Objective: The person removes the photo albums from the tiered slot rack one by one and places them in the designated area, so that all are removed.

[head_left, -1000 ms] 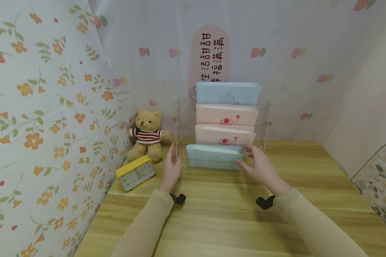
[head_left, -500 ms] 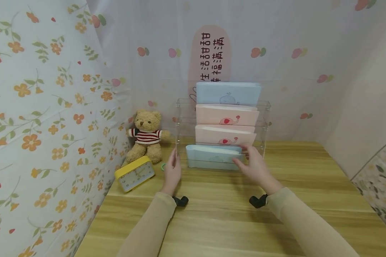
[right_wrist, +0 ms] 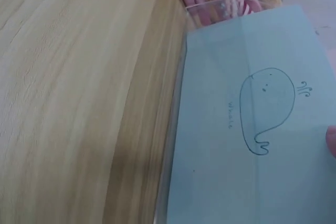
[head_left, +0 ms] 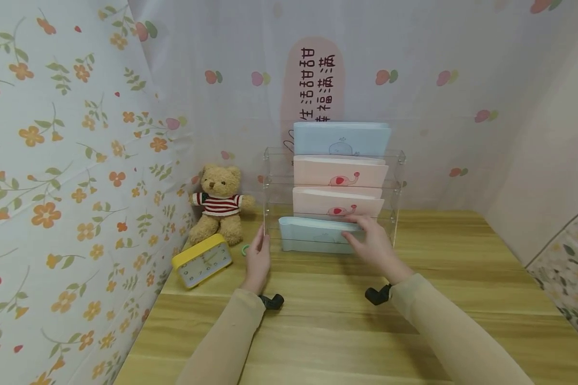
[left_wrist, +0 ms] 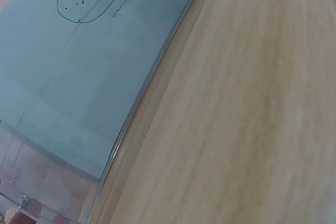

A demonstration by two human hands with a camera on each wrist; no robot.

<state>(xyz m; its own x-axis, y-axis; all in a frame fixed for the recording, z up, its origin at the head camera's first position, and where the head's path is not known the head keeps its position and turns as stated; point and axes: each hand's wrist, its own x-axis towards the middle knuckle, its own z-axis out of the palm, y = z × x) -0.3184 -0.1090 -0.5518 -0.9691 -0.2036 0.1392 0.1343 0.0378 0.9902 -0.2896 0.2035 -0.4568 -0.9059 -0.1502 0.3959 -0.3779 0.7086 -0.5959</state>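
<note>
Both arms reached forward toward twelve o'clock in beige sleeves, a black mount under each wrist. The left hand (head_left: 257, 258) stood edge-up, fingers straight and together, pointing to twelve. The right hand (head_left: 373, 245), at its three o'clock and well apart, lay palm-down, fingers loosely bent and angled toward eleven.

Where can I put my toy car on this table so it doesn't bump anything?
Bare wood lies right of the clear rack, and along the near edge before both sleeves. The left corner is crowded: teddy bear, yellow clock, left hand.
</note>
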